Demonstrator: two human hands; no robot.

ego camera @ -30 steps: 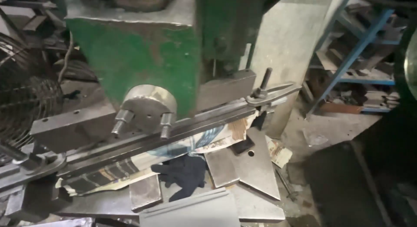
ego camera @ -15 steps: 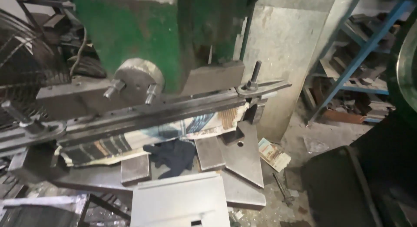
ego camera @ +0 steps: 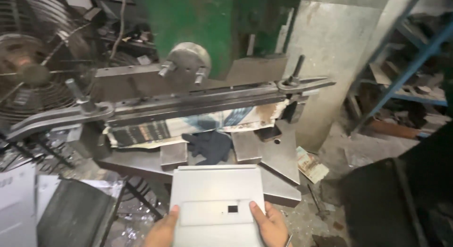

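At the bottom centre of the frame, the left hand (ego camera: pixel 163 230) and right hand (ego camera: pixel 270 224) hold a flat pale grey metal panel (ego camera: pixel 215 200) by its near edge, one at each lower corner. Each grip is a pinch on the sheet: a thumb lies on top, pointing inward, and the other fingers are hidden underneath (both wrists are cut off by the lower edge). The panel lies level, with a small square hole (ego camera: pixel 232 208) near the right thumb.

Beyond it, a dark cloth (ego camera: pixel 209 145) lies on steel plates (ego camera: pixel 278 157) on the machine's counter, under a long steel bar (ego camera: pixel 188 103). Behind stands the green machine body (ego camera: pixel 198 25), with a wire fan guard (ego camera: pixel 33 72) at upper left, blurred.

A second ago neither hands nor panel showed; half a second ago only the panel's far edge had entered.
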